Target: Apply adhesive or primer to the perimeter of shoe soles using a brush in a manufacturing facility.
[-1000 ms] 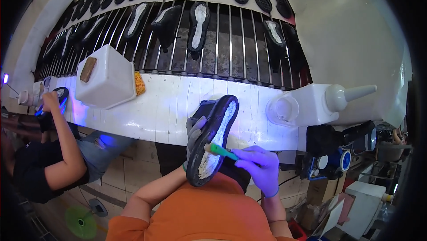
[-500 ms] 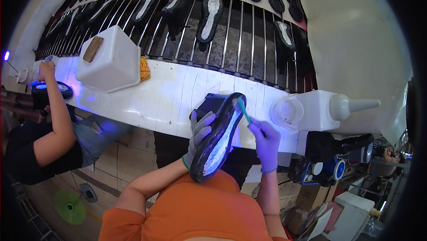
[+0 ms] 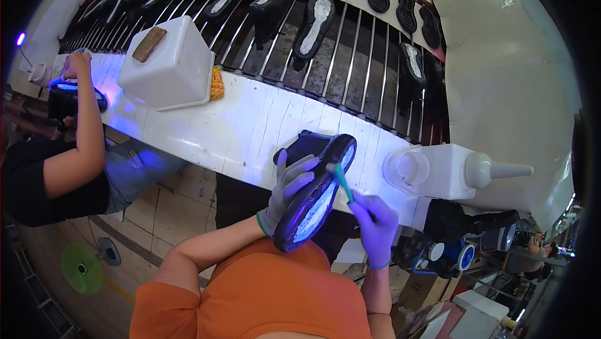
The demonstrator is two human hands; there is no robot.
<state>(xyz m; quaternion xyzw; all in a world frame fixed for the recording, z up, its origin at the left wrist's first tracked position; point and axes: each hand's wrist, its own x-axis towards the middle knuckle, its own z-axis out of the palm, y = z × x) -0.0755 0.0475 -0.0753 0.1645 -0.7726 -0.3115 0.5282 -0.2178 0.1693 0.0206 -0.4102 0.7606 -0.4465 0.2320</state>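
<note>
My left hand (image 3: 288,190), in a pale glove, grips a black boot (image 3: 305,201) turned bottom up, its fingers over the side and its shaft leaning on the bench edge. A whitish strip (image 3: 318,210) runs along the middle of the boot's bottom. My right hand (image 3: 375,225), gloved too and lit purple, is closed round the thin green handle of a small brush (image 3: 340,179). The brush's bristles meet the boot's bottom near its left edge, just right of my left fingertips. Whether the bristles carry anything is hard to make out.
A white tub (image 3: 166,73) with a brown block on it and a yellow-orange sponge (image 3: 216,83) stand left on the bench (image 3: 250,113). At right are a spouted white bottle (image 3: 441,171) and a cup (image 3: 408,167). Beyond, boots lie on a rod conveyor (image 3: 341,57). A co-worker (image 3: 78,151) works at left.
The brush has moved from the boot's far end down toward my left fingertips, and my right hand is slightly lower. My left hand keeps its hold. The whole view has shifted a little.
</note>
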